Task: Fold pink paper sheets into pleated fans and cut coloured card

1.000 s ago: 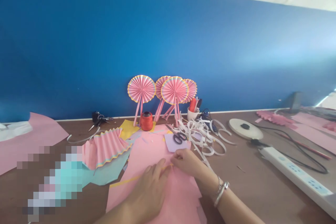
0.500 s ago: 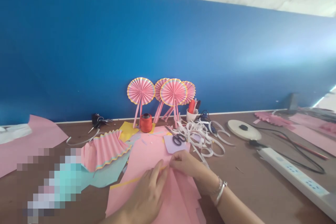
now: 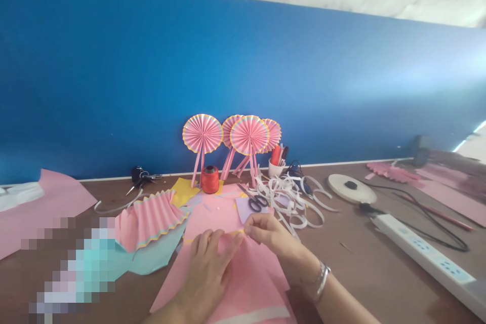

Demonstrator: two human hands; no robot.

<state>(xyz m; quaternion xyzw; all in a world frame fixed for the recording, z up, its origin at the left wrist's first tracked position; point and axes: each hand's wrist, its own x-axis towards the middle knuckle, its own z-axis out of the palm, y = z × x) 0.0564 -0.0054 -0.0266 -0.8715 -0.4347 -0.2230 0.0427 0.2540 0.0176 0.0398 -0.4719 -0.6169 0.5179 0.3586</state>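
Observation:
A pink paper sheet (image 3: 261, 283) with a yellow strip along its far edge lies in front of me, on top of other pink paper. My left hand (image 3: 208, 271) rests palm down on it, fingers spread toward the yellow edge. At that edge, my right hand (image 3: 266, 233) pinches thumb and finger together on the paper's yellow border; the fingertips hide the exact grip. A pale strip (image 3: 254, 315) crosses the sheet near the bottom of the view. Scissors (image 3: 258, 203) lie on lilac paper just beyond my right hand.
Pink folded fans (image 3: 203, 133) lean against the blue partition (image 3: 114, 71). Red thread (image 3: 210, 180) stands before them. Pleated pink paper (image 3: 152, 217) lies left, curled white strips (image 3: 290, 197) right. A power strip (image 3: 425, 253) and round white lid (image 3: 352, 189) are farther right.
The yellow-edged sheet has shifted and turned under my hands, and a pale strip now shows at the bottom. My left hand has moved slightly left with its fingers more spread; my right still pinches.

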